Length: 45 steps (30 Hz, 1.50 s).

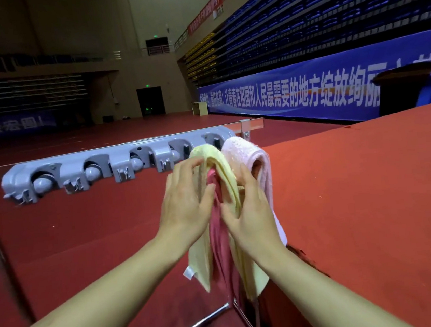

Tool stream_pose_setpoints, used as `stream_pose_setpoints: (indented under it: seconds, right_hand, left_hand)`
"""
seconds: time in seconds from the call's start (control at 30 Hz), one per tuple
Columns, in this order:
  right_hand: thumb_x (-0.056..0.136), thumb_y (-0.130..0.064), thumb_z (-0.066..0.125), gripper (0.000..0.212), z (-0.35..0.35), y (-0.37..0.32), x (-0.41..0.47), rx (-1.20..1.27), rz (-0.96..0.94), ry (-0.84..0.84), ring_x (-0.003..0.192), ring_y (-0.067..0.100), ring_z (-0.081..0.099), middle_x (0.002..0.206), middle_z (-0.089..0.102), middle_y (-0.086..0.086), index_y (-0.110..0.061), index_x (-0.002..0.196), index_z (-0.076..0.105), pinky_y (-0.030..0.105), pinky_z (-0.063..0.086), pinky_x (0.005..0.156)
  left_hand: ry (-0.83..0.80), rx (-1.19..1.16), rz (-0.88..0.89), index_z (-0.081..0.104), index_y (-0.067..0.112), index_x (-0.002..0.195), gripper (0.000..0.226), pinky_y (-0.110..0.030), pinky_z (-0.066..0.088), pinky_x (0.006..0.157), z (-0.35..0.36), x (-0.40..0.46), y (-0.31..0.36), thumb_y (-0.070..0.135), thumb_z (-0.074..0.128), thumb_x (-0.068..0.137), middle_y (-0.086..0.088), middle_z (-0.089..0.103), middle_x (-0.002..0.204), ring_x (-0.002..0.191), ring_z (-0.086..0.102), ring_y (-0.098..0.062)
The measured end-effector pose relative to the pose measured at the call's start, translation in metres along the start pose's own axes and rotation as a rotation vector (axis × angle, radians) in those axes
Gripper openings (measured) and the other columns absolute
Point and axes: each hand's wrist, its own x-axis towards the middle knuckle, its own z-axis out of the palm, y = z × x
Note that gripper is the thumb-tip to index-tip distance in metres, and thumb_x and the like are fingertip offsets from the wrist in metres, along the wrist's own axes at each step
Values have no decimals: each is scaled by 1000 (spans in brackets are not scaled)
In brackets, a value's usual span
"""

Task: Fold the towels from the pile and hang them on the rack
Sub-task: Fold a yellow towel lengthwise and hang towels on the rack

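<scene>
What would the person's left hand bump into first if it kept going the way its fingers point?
Most likely the yellow towel: the left hand points up and right, its fingertips already at the towel's fold. Just behind that sits the grey rack, though depth is hard to judge.
</scene>
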Motion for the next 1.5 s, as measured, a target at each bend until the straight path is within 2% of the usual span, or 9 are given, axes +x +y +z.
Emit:
stream_pose_setpoints:
  seconds: [0.17, 0.33, 0.47, 0.6, 0.73, 0.93, 1.07, 1.33, 1.5]
  right_hand:
    - [90, -11, 53, 76, -4, 17, -12, -125, 52, -32, 105, 26, 59, 133, 58, 3, -31, 155, 18, 22, 34, 73]
    - [95, -2, 50, 67, 11, -2, -21, 261, 143, -55, 113, -12, 53, 129, 50, -35, -25, 153, 24, 11, 39, 97]
    - [92, 5, 46, 75, 21, -12, -12, 491, 309, -117, 104, 0, 62, 117, 58, -17, -37, 149, 22, 24, 48, 96]
    - [86, 4, 44, 79, 10, -7, -9, 281, 237, -10, 101, 4, 61, 120, 51, -33, -30, 153, 22, 9, 42, 83]
    - [80, -33, 33, 74, 5, 12, -11, 29, 105, 63, 94, 35, 62, 130, 62, 11, -34, 153, 22, 35, 43, 75]
    - [88, -4, 49, 82, 8, 36, -10, -112, 51, 83, 84, 41, 60, 108, 66, 19, -30, 156, 11, 37, 38, 67]
    - [90, -16, 60, 91, 12, 33, -15, -41, -38, 37, 106, 28, 63, 125, 64, 8, -37, 154, 0, 37, 51, 86]
    - [82, -2, 61, 97, 2, 43, -2, -230, -8, 83, 70, 40, 63, 93, 70, 8, -38, 151, 3, 38, 46, 62]
    - [92, -17, 57, 94, 6, 32, -14, -120, 34, -66, 75, 34, 62, 94, 67, 10, -45, 151, -11, 38, 46, 66]
  left_hand:
    - [19, 0, -75, 29, 30, 141, 75, -31, 37, 99, 21, -25, 0, 24, 73, 81, 5, 38, 140, 126, 43, -19]
    - [88, -111, -136, 17, 37, 143, 83, -43, 42, 106, 29, -28, 2, 21, 71, 82, 1, 38, 145, 131, 45, -18]
    - [177, -180, -138, 21, 32, 144, 75, -42, 45, 101, 20, -25, -3, 22, 67, 86, 5, 46, 137, 120, 50, -12]
    - [128, -84, -173, 20, 34, 144, 81, -47, 48, 97, 19, -22, -17, 23, 72, 82, 10, 45, 135, 119, 50, -14]
    - [1, 59, -179, 12, 40, 142, 96, -41, 44, 98, 29, -32, -18, 31, 79, 74, 6, 36, 147, 131, 41, -21]
    - [7, 80, -232, -1, 43, 144, 110, -46, 50, 92, 43, -38, -20, 27, 80, 72, 2, 29, 152, 127, 49, -28]
    - [-9, 3, -235, -1, 47, 144, 102, -41, 50, 90, 44, -40, -17, 17, 72, 79, 3, 33, 151, 113, 60, -32]
    - [-15, -115, -258, 5, 48, 144, 99, -42, 53, 85, 22, -47, -16, 8, 67, 79, 12, 45, 128, 88, 58, 4]
    - [-12, -164, -258, 7, 50, 144, 95, -46, 52, 90, 23, -50, -7, 11, 66, 80, 32, 38, 122, 100, 61, -13]
